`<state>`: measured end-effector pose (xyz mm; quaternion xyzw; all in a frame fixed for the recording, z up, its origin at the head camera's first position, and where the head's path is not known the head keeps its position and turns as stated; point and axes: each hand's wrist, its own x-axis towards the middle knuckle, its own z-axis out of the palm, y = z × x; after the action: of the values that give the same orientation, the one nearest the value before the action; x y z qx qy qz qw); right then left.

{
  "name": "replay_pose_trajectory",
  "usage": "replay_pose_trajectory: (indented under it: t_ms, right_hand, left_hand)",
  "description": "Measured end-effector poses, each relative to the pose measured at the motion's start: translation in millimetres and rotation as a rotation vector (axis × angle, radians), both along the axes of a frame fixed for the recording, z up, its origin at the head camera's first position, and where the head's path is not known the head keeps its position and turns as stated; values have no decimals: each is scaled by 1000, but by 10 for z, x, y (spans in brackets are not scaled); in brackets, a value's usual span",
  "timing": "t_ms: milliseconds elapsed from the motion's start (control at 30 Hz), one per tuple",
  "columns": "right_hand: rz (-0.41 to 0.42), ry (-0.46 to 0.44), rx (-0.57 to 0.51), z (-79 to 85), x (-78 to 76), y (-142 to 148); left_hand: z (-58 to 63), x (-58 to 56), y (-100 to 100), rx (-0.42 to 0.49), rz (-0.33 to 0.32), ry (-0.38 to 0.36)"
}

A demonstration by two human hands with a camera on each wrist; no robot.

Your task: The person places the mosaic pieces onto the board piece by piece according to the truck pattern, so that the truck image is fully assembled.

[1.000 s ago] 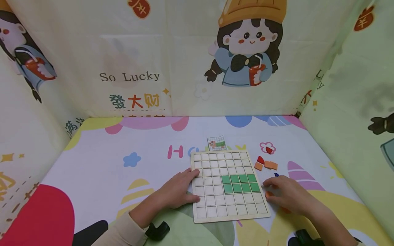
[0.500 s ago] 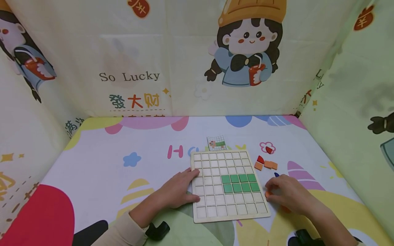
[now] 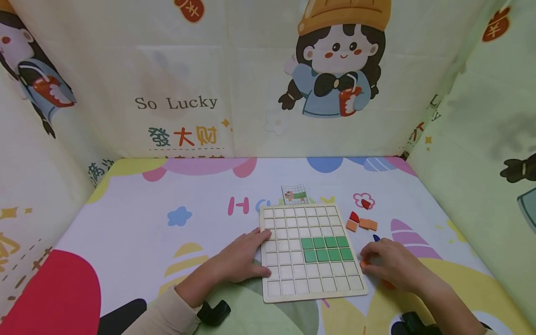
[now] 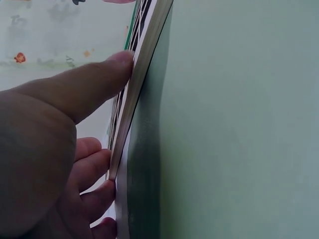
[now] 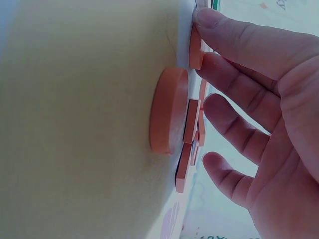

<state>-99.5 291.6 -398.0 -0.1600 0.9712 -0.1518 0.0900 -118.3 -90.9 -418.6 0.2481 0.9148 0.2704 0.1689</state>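
In the head view a square wooden grid board (image 3: 314,284) lies on the cloth, with green square tiles (image 3: 333,243) filling two short rows. My left hand (image 3: 236,260) rests on its left edge, thumb and fingertips spread along the frame. The left wrist view has the thumb (image 4: 107,77) straight over the board's side (image 4: 134,94). Just off the right edge, my right hand (image 3: 393,265) pinches an orange piece (image 5: 196,47) between thumb and index finger. Its other fingers curve loosely over further orange pieces (image 5: 191,121). A larger rounded orange piece (image 5: 169,112) lies beneath that hand.
Right of the board's upper corner lie several orange tiles (image 3: 368,224) and two red pieces (image 3: 354,217). A dark blue piece (image 3: 376,237) peeks out beyond my right hand. A small pattern card (image 3: 295,194) lies behind the board. Printed cloth walls (image 3: 251,93) enclose the table.
The right hand's index finger and thumb have drawn in around the orange piece. My left hand and the board stay in place.
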Motion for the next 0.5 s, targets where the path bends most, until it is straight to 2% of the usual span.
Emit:
replay_pose_trajectory:
  t_ms: [500]
  right_hand:
    - [-8, -28, -7, 4, 5, -9]
  left_hand:
    - [14, -2, -12, 4, -16, -2]
